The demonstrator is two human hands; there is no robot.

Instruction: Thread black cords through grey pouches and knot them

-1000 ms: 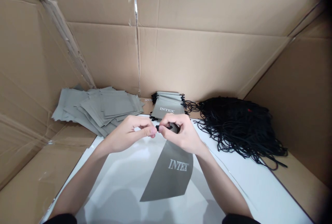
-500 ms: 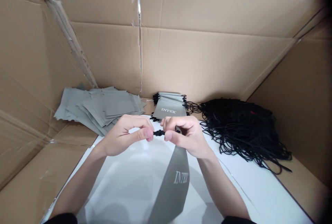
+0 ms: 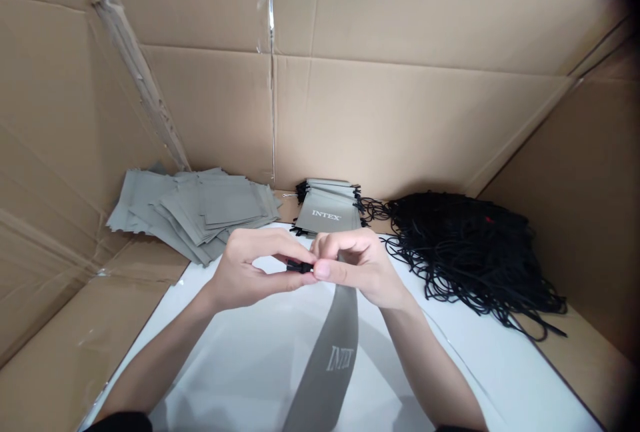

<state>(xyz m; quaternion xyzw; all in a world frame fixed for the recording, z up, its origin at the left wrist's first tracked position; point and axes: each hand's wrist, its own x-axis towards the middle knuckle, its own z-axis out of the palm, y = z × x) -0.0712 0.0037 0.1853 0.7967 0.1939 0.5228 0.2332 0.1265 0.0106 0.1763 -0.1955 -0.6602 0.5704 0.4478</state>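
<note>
Currently, hands (image 3: 314,269) pinching black cord (image 3: 300,267) between them, grey pouch (image 3: 327,359) hanging below right hand (image 3: 357,265)

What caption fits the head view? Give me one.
Bare left hand and right hand pinch a knotted black cord above a white tabletop, a grey INTEX-printed fabric pouch hanging below.

white INTEX lettering on the gray pouch (image 3: 320,365) hanging below the hands, kinda skewed, INTEX again on the top pouch of the stack (image 3: 327,214) behind
</note>
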